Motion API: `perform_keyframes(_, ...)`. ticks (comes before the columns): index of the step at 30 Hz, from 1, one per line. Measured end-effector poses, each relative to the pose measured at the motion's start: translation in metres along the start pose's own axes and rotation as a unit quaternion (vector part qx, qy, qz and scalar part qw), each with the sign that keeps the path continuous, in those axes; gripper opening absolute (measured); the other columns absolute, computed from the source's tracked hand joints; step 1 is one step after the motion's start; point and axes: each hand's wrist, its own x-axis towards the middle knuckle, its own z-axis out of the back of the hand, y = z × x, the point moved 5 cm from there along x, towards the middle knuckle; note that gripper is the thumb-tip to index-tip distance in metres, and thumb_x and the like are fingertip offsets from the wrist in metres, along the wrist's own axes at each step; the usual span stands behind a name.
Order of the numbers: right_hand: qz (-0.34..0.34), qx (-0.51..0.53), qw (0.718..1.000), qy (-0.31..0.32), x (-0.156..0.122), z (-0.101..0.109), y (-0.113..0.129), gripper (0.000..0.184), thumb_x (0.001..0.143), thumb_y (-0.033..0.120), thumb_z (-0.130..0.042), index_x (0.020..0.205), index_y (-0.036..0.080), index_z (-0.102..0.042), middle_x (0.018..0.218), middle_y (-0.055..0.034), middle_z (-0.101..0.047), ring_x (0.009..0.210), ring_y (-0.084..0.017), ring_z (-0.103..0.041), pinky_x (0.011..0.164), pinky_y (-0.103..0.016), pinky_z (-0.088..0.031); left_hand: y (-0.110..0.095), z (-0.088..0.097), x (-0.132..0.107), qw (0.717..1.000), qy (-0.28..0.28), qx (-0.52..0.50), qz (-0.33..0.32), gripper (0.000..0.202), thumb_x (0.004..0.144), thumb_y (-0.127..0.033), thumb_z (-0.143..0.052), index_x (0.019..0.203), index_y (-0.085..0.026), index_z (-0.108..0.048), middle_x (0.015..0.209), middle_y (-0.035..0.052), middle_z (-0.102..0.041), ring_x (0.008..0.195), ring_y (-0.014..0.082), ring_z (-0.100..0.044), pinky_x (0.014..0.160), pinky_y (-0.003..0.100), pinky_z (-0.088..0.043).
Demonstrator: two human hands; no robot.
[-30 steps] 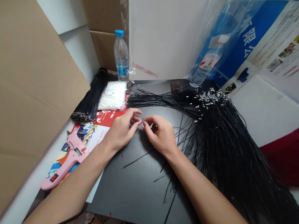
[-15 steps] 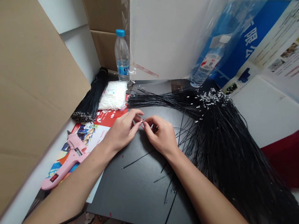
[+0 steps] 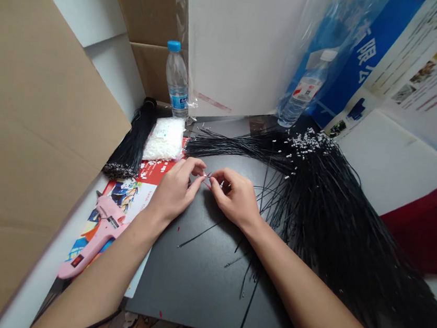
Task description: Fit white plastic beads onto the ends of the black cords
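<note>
Over the dark table, my left hand (image 3: 176, 188) and my right hand (image 3: 237, 198) face each other, fingertips a small gap apart. My left thumb and forefinger pinch something tiny and pale, too small to name. Out of my right thumb and forefinger sticks the dark end of a thin black cord (image 3: 209, 175); the rest of it is hidden by the hand. A thin red strip (image 3: 207, 185) shows just below the fingertips. To the right of my right hand spreads a big heap of black cords (image 3: 315, 212) with small white ends (image 3: 311, 143).
A crossed bundle of black cords (image 3: 228, 146) lies behind the hands. On the left are a bag of white pieces (image 3: 165, 139), another cord bundle (image 3: 134, 141) and a pink glue gun (image 3: 102, 230). Two water bottles (image 3: 177, 80) (image 3: 305, 92) stand at the back. Loose cords (image 3: 199, 234) lie in front.
My left fingertips have drawn slightly left, away from the right ones, so a small gap shows between them. My right hand has hardly moved.
</note>
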Motion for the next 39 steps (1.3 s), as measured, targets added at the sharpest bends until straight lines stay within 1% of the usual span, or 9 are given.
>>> perform_keyframes(7,0.005,0.004,1.0,-0.005,0.0004,-0.0007,0.0,0.011,0.091,0.025,-0.058,0.087,0.02,-0.067,0.078,0.0002,-0.069,0.062,-0.01,-0.055,0.063,-0.024,-0.04,0.0017,-0.0031,-0.0009,1.0,0.016,-0.003,-0.011,0.02,0.09,-0.011,-0.058,0.109,-0.019,-0.057,0.095,0.0048,-0.07,0.086,0.0162,-0.067,0.079,0.032,-0.055)
perform_keyframes(12,-0.002,0.0,1.0,0.006,0.0001,-0.0006,-0.0004,0.011,0.091,0.024,-0.058,0.087,0.02,-0.067,0.078,-0.0005,-0.07,0.063,-0.011,-0.056,0.063,-0.024,-0.039,0.0001,-0.0039,-0.0012,1.0,0.026,-0.006,-0.014,0.021,0.091,-0.011,-0.058,0.11,-0.018,-0.058,0.097,0.006,-0.071,0.087,0.0164,-0.067,0.077,0.03,-0.056)
perform_keyframes(18,0.001,-0.001,1.0,0.0,0.0,0.0009,0.0008,0.011,0.091,0.025,-0.058,0.087,0.02,-0.066,0.077,-0.0002,-0.069,0.063,-0.011,-0.056,0.063,-0.024,-0.039,0.0014,-0.002,-0.0011,1.0,0.017,-0.009,-0.009,0.023,0.089,-0.011,-0.058,0.11,-0.02,-0.058,0.096,0.0053,-0.07,0.087,0.0173,-0.067,0.076,0.031,-0.055)
perform_keyframes(22,0.001,-0.001,1.0,-0.002,0.0001,0.0009,0.0005,0.011,0.091,0.025,-0.057,0.088,0.02,-0.066,0.077,0.0,-0.069,0.063,-0.011,-0.056,0.063,-0.024,-0.039,0.0024,-0.0028,-0.0012,1.0,0.023,-0.01,-0.006,0.024,0.089,-0.011,-0.058,0.111,-0.02,-0.06,0.094,0.0053,-0.071,0.088,0.018,-0.067,0.077,0.032,-0.055)
perform_keyframes(25,0.003,-0.001,1.0,-0.003,-0.0001,0.0011,0.0007,0.011,0.091,0.025,-0.057,0.087,0.02,-0.066,0.076,0.0002,-0.069,0.063,-0.011,-0.056,0.063,-0.024,-0.039,0.0024,-0.003,-0.0013,1.0,0.024,-0.01,-0.002,0.025,0.09,-0.014,-0.059,0.113,-0.021,-0.063,0.092,0.0045,-0.072,0.087,0.0187,-0.066,0.076,0.033,-0.055)
perform_keyframes(32,0.002,0.007,1.0,-0.007,-0.0002,0.0019,0.0018,0.011,0.09,0.024,-0.057,0.086,0.02,-0.066,0.075,0.0006,-0.068,0.061,-0.01,-0.055,0.061,-0.024,-0.039,0.0005,-0.0021,0.0001,1.0,0.027,-0.016,0.003,0.011,0.09,-0.016,-0.061,0.095,-0.022,-0.069,0.088,0.0029,-0.073,0.08,0.0173,-0.065,0.071,0.031,-0.055)
perform_keyframes(39,0.002,0.002,1.0,-0.005,0.0004,0.0015,0.0001,0.01,0.089,0.024,-0.058,0.085,0.02,-0.067,0.075,0.0008,-0.068,0.06,-0.01,-0.055,0.062,-0.024,-0.04,0.0019,-0.0025,0.0002,0.999,0.031,-0.015,-0.005,0.011,0.091,-0.016,-0.061,0.094,-0.022,-0.069,0.088,0.0026,-0.074,0.08,0.0172,-0.065,0.074,0.032,-0.055)
